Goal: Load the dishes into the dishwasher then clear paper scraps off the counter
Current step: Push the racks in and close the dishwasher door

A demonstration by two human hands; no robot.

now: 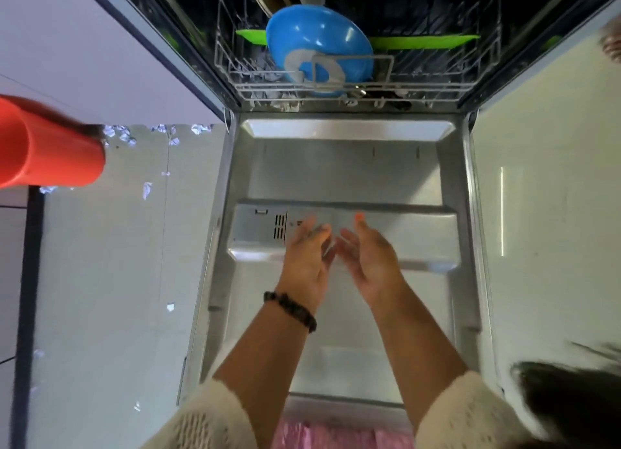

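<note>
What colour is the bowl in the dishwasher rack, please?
The bowl is blue with a grey foot ring, seen in the head view.

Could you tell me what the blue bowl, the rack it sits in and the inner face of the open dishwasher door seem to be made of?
Blue bowl: probably glossy plastic, given its saturated colour and soft highlights.
Rack: thin wire with a pale, probably coated, finish.
Door: brushed stainless steel by its look, dull grey with soft reflections.
</note>
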